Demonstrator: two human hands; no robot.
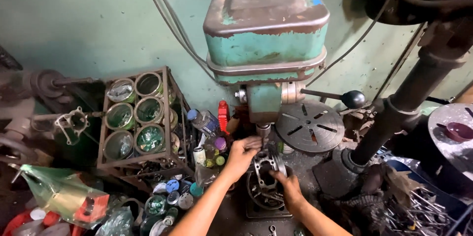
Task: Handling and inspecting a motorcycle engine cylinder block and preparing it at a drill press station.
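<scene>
Steadying a round metal housing [266, 177] under the spindle of a worn green drill press [266, 44], you had the part seated on the machine's lower table at the bottom centre of the frame, directly below the chuck [263, 130]. By the look of it the work stood at the setting-up stage: the casting was in place and being lined up, and whether any cut had been made in it could not be told from this view; the feed lever with its black knob [353, 99], right of centre, stood untouched.

Your left hand [242, 155] reached up from the lower middle of the frame, forearm angled toward the spindle, its fingers [252, 142] extended and close together, tips resting at the upper rim of the housing just beside the chuck. Your right hand [289, 186] came in from the lower right, wrist low, with fingers curled over the near right edge of the housing; how hard they gripped could not be told.

Around you, a round slotted work table [309, 126] stood swung aside to the right of the spindle, a rusted rack of tins [140, 115] filled the left centre, and a red-capped bottle [223, 115] stood between rack and press.
</scene>
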